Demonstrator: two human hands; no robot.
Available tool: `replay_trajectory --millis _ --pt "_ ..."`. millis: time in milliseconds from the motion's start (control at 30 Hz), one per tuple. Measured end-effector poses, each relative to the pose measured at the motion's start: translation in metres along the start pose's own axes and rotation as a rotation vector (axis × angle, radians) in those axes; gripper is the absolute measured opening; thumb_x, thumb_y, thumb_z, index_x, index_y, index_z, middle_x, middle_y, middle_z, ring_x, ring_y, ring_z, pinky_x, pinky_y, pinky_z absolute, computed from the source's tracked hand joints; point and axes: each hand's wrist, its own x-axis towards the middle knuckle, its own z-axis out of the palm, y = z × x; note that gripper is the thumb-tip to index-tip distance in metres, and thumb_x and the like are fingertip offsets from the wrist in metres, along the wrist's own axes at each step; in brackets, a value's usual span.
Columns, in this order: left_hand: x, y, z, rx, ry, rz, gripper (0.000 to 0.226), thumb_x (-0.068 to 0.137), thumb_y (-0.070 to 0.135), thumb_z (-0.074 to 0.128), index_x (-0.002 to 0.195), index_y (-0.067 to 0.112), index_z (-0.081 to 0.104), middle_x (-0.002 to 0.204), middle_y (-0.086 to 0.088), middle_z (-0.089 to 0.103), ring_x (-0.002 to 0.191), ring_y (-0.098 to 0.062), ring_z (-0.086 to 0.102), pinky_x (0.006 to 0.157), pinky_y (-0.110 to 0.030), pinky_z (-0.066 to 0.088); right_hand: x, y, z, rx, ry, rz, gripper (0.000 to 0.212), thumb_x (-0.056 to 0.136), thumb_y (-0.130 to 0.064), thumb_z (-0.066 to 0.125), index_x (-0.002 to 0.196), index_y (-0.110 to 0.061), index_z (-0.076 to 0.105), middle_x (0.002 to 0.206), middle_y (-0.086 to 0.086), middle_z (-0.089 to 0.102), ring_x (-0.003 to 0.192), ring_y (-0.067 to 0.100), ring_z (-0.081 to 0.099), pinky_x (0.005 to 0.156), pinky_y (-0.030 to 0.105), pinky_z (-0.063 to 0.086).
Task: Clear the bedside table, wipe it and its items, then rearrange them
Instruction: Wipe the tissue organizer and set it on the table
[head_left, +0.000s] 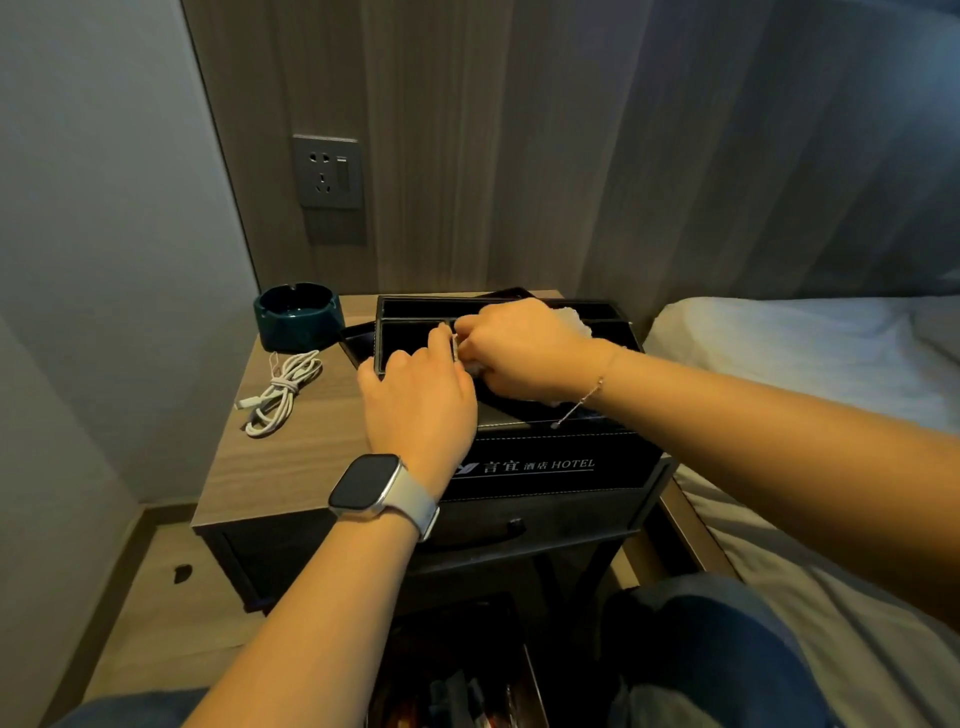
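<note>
A black hotel organizer box (550, 467) with white lettering stands on the right half of the wooden bedside table (291, 457). My left hand (421, 400) lies over the box's top, fingers curled over its left rim and inner divider. My right hand (514, 348) is bunched around a white cloth (571, 319) and presses it into the box's compartments, knuckles up. A dark teal ashtray (297, 314) sits at the table's back left. A coiled white charging cable (280, 389) lies in front of it.
A wall socket (328, 171) is set in the wood panel behind the table. The bed (810, 374) with white linen borders the table on the right. A drawer handle (493, 535) shows below the tabletop, and dark items lie on the floor under it.
</note>
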Motion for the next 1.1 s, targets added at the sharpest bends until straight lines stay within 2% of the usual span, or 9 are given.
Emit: replay_trajectory --millis 100,267,367,500,600,667,800,933,1100 --pt "0.001 -0.001 0.002 0.005 -0.003 -0.002 0.041 0.099 0.032 0.034 0.139 0.023 0.037 0.105 -0.002 0.066 0.106 -0.025 0.057 0.103 -0.046 0.03 -0.011 0.011 0.011 0.021 0.008 -0.012 0.016 0.086 -0.022 0.052 0.093 -0.022 0.067 0.101 -0.001 0.054 0.094 0.023 0.054 0.059 0.036 0.04" --pt "0.002 -0.002 0.005 -0.014 0.011 0.018 0.041 0.1 0.031 0.034 0.14 0.023 0.036 0.103 0.002 0.067 0.106 -0.024 0.056 0.104 -0.046 0.028 -0.038 0.043 0.007 -0.141 -0.206 0.081 0.018 0.088 -0.026 0.049 0.098 -0.019 0.062 0.097 -0.001 0.056 0.087 0.023 0.054 0.051 0.028 0.027" --pt "0.001 -0.004 0.006 -0.019 0.047 0.04 0.042 0.099 0.032 0.036 0.14 0.022 0.039 0.114 0.0 0.062 0.109 -0.023 0.054 0.102 -0.045 0.03 -0.054 0.068 -0.006 -0.059 -0.165 0.159 0.025 0.086 -0.021 0.048 0.103 -0.025 0.067 0.097 -0.004 0.06 0.085 0.022 0.058 0.054 0.03 0.039" --pt "-0.001 -0.01 -0.004 -0.076 -0.119 0.162 0.066 0.095 0.059 0.031 0.15 0.021 0.026 0.154 0.0 0.022 0.137 -0.022 0.03 0.114 -0.056 0.015 -0.071 0.098 -0.036 0.132 0.011 0.287 0.032 0.084 -0.016 0.055 0.108 -0.029 0.07 0.092 -0.01 0.053 0.084 0.019 0.054 0.064 0.036 0.046" --pt "-0.001 -0.017 -0.018 -0.071 -0.35 0.285 0.096 0.074 0.085 0.027 0.152 0.032 0.013 0.16 0.011 -0.003 0.143 -0.017 0.02 0.113 -0.061 0.002 -0.066 0.091 -0.033 0.136 0.019 0.228 0.031 0.085 -0.019 0.054 0.109 -0.031 0.069 0.093 -0.012 0.054 0.081 0.014 0.05 0.061 0.032 0.045" --pt "0.0 -0.021 -0.02 -0.022 -0.366 0.299 0.098 0.07 0.087 0.03 0.152 0.036 0.015 0.16 0.013 -0.002 0.143 -0.017 0.022 0.114 -0.061 0.004 -0.052 0.078 -0.018 0.113 0.01 0.148 0.033 0.085 -0.02 0.054 0.11 -0.035 0.069 0.096 -0.014 0.058 0.082 0.013 0.052 0.056 0.027 0.038" --pt "0.002 -0.022 -0.017 -0.005 -0.363 0.324 0.096 0.067 0.089 0.028 0.15 0.041 0.021 0.159 0.018 0.004 0.142 -0.017 0.024 0.114 -0.06 0.006 -0.033 0.06 0.014 0.047 -0.012 0.049 0.031 0.082 -0.015 0.052 0.1 -0.031 0.071 0.097 -0.01 0.063 0.088 0.019 0.06 0.057 0.029 0.042" --pt "0.01 -0.026 -0.019 -0.047 -0.425 0.306 0.098 0.061 0.089 0.028 0.148 0.043 0.025 0.158 0.021 0.008 0.143 -0.015 0.023 0.115 -0.059 0.005 -0.051 0.068 0.023 0.023 -0.105 0.099 0.016 0.083 -0.017 0.049 0.084 -0.025 0.064 0.09 -0.007 0.061 0.081 0.021 0.057 0.049 0.023 0.027" --pt "0.012 -0.026 -0.019 -0.05 -0.45 0.314 0.095 0.062 0.086 0.031 0.148 0.044 0.024 0.156 0.021 0.01 0.142 -0.015 0.023 0.115 -0.059 0.004 -0.061 0.083 -0.008 0.043 -0.058 0.21 0.024 0.082 -0.02 0.052 0.095 -0.026 0.07 0.09 0.0 0.067 0.079 0.027 0.06 0.055 0.026 0.036"
